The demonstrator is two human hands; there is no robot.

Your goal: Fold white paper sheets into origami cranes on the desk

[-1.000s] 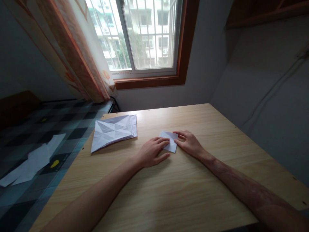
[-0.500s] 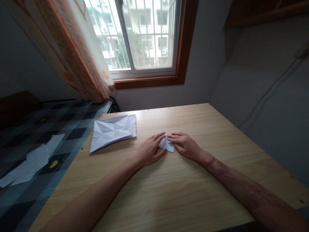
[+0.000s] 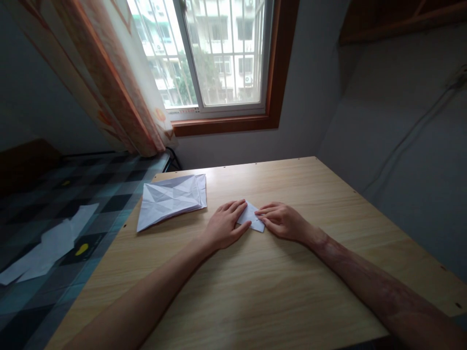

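Note:
A small folded piece of white paper (image 3: 250,216) lies on the wooden table between my hands. My left hand (image 3: 225,224) rests flat on its left side, thumb and fingers apart, pressing it against the tabletop. At the right edge, my right hand (image 3: 280,219) has thumb and fingertips closed on the paper. Those fingertips hide part of that edge. Farther left on the table lies a stack of creased white paper sheets (image 3: 171,198), apart from both hands.
The light wooden table (image 3: 262,287) stands below a barred window (image 3: 229,53). To the left is a bed with a checked cover (image 3: 120,180), bearing loose white paper pieces (image 3: 58,243). A patterned curtain (image 3: 120,87) hangs at the window. Upper right is a wooden shelf (image 3: 404,26).
My right hand has shifted slightly right and its fingers have drawn together at the paper's edge. More of the paper's top now shows. My left hand has moved slightly left.

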